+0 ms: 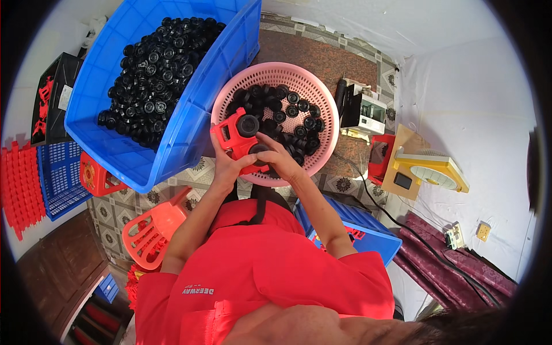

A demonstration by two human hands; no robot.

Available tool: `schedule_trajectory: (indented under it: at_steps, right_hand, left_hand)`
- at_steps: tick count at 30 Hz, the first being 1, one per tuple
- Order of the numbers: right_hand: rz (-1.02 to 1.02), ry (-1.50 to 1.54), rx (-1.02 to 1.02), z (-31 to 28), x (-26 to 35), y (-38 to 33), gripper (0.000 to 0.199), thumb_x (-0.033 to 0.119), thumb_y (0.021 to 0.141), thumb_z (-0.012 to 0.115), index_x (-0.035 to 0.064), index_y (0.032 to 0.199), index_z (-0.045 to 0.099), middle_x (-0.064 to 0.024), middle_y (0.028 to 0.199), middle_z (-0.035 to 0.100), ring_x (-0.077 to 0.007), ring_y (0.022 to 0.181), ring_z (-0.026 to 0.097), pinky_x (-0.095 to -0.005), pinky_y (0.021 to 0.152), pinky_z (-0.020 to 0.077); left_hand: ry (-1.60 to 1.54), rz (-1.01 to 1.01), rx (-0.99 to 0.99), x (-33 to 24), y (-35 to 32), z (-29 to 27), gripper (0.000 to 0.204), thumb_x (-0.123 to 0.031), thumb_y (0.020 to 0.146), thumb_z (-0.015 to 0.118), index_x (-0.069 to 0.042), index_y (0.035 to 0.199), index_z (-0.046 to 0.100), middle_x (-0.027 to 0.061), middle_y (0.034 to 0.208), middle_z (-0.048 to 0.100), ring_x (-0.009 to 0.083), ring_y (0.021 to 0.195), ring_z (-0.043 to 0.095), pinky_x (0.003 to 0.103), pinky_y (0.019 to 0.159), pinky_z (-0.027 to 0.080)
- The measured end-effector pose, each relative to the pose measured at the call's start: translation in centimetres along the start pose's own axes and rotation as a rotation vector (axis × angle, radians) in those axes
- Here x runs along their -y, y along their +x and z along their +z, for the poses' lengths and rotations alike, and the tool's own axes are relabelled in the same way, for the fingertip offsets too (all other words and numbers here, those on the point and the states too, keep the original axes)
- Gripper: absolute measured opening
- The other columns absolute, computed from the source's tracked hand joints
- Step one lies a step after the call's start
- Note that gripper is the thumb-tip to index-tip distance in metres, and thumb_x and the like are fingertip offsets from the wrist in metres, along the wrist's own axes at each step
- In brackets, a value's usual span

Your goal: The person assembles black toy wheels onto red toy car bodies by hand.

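Over the near side of a pink perforated basket (332, 115), I hold a red plastic toy vehicle body (231, 137) in both hands. One black toy wheel (248, 125) sits on its upper part, and a second dark wheel is partly hidden under my right fingers lower down. My left hand (227, 165) is closed round the body's left and lower side. My right hand (280, 161) grips its right side by the lower wheel. Several loose black wheels (300, 131) lie in the basket beneath.
A large blue bin (198, 86) heaped with black wheels (150, 69) stands left of the basket. At right are a small white-and-black device (363, 113) and a yellow-framed fan (440, 172). An orange plastic chair (154, 233) and a blue crate (374, 241) flank me.
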State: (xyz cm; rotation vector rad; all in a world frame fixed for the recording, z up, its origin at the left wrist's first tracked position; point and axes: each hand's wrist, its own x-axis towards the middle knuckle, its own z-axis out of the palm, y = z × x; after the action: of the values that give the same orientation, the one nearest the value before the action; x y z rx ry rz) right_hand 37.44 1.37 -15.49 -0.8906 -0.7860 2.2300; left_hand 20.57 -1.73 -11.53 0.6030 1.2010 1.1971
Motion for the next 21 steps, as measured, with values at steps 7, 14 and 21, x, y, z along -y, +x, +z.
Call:
schedule_trajectory:
  at_steps: [7,14,21]
  right_hand:
    - [-0.207,-0.182,0.042,2.3,4.3,-2.2,0.081,0.018,0.071,0.074,0.0016,0.142,0.040,-0.0144,0.139,0.046,-0.0247,0.127,0.046,-0.0380,0.106,0.0356]
    - [-0.781,-1.315,0.553,5.0,7.9,-2.5,0.076,0.036,0.065,0.079,0.0137,0.134,0.054,-0.0115,0.140,0.047,-0.0329,0.126,0.046,-0.0506,0.105,0.0285]
    - [-0.325,-1.232,-0.611,-10.0,1.1,13.1,0.039,0.030,0.090,0.062,0.0062,0.120,0.058,-0.0198,0.090,0.068,-0.0354,0.079,0.068,-0.0428,0.071,0.0534]
  left_hand:
    - [0.112,0.160,0.229,-1.4,-0.2,-2.7,0.115,-0.021,0.079,0.079,-0.019,0.154,-0.008,0.0171,0.152,0.026,0.0322,0.136,0.038,0.047,0.109,0.039]
    - [-0.432,-0.525,0.680,-0.1,-0.1,-8.8,0.108,-0.078,0.076,0.052,-0.013,0.154,0.015,0.0164,0.153,0.030,0.0328,0.140,0.034,0.044,0.115,0.030]
    - [-0.436,-0.514,0.570,-0.3,-0.3,-7.7,0.109,-0.019,0.062,0.082,-0.010,0.152,0.021,0.0113,0.147,0.039,0.0261,0.134,0.041,0.040,0.112,0.033]
